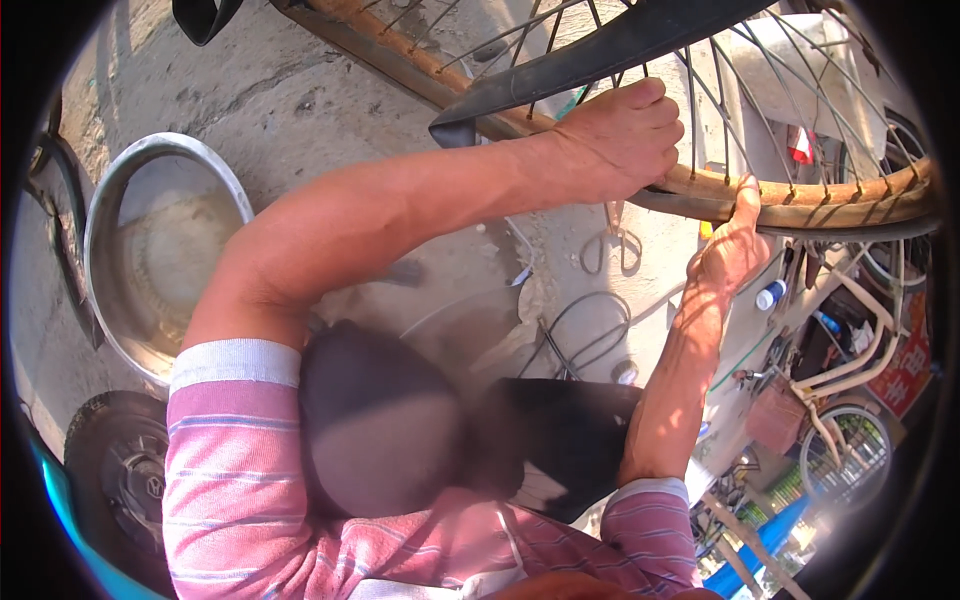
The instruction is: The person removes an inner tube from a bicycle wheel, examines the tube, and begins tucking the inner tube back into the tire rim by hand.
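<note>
A spoked bicycle wheel (835,205) with a rusty rim and a dark tyre spans the upper right. My left hand (625,140) is closed at its rim, knuckles up among the spokes; what lies under its fingers is hidden. Just to the right, my right hand (730,250) grips the same wheel from the near side, one digit laid over the rim and the others at the tyre. A flat black rubber inner tube (610,48) hangs loose across the spokes, beyond my left hand.
A metal basin (245,190) holding cloudy water stands at the left, above a small black vehicle wheel (120,470). Scissors (612,250) and a thin dark cable (590,300) lie on the concrete. A white bottle with a blue cap (770,294) and a parked bicycle (845,450) are at the right.
</note>
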`<state>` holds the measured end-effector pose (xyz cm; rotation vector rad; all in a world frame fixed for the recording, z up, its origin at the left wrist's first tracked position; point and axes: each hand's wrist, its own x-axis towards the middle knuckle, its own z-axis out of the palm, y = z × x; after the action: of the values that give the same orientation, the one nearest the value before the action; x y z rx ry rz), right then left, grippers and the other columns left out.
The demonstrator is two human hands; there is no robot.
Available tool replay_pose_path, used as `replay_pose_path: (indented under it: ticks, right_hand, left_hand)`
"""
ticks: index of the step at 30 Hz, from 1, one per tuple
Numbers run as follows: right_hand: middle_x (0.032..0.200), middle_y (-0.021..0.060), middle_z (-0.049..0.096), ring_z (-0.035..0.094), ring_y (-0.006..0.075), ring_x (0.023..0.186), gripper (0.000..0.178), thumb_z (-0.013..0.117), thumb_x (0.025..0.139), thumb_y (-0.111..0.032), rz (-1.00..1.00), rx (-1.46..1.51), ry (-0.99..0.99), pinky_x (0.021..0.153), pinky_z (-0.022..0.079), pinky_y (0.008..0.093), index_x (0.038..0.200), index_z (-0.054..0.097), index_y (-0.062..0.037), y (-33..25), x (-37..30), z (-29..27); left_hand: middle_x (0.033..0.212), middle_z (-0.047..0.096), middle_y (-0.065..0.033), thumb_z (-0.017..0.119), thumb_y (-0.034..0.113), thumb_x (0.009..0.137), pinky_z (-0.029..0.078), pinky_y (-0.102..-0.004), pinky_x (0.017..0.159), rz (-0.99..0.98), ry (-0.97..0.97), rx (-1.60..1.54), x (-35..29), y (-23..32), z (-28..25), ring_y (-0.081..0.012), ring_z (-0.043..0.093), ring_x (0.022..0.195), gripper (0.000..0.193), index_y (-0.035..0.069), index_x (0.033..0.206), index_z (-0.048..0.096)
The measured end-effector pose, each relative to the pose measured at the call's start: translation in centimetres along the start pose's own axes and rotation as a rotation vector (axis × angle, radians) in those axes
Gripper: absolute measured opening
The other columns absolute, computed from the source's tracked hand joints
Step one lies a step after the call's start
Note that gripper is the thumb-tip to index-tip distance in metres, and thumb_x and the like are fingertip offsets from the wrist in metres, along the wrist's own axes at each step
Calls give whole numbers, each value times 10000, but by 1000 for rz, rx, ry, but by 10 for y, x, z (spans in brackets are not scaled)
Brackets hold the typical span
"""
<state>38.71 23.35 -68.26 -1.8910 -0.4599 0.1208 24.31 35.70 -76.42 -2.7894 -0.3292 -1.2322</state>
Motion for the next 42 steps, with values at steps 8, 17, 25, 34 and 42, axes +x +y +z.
replay_pose_path:
  ticks: [8, 17, 25, 34, 42]
  right_hand:
    - [1080, 99, 690, 664, 175, 939, 403, 757, 964, -163, -95, -167, -267, 813, 580, 349, 1277, 616, 48, 15, 5, -37]
    - [863, -37, 549, 492, 49, 758, 181, 643, 939, 29, 51, -132, -386, 662, 422, 248, 1106, 582, -9, 20, -18, -70]
    - [1039, -3, 602, 560, 68, 906, 271, 654, 943, 101, 99, 23, -336, 839, 478, 241, 1190, 603, 3, 13, -37, -65]
    - [1054, 7, 626, 573, 83, 920, 247, 687, 967, 36, 45, 21, -362, 870, 482, 255, 1198, 610, -6, 21, -32, -65]
    - [988, 49, 678, 597, 118, 891, 249, 757, 966, -144, -2, -200, -341, 849, 496, 302, 1115, 633, 12, 8, -23, -37]
  left_hand:
    - [773, 676, -16, 657, 550, 926, 396, -379, 895, -33, -268, -96, 10, 0, 2, -210, 628, 874, 483, 115, 742, 762]
    - [815, 726, -100, 597, 612, 974, 403, -412, 930, -108, -330, -109, 13, 0, 3, -256, 645, 907, 614, 63, 768, 781]
    - [858, 732, -108, 593, 620, 975, 400, -407, 954, -97, -327, -116, 11, 2, 0, -259, 645, 956, 623, 54, 805, 789]
    - [833, 718, -104, 592, 633, 967, 398, -403, 937, -100, -317, -161, 7, 2, -1, -254, 623, 927, 647, 43, 770, 769]
    - [778, 674, -98, 643, 616, 935, 402, -421, 934, -90, -259, -148, 3, 3, 3, -259, 606, 897, 615, 52, 711, 745]
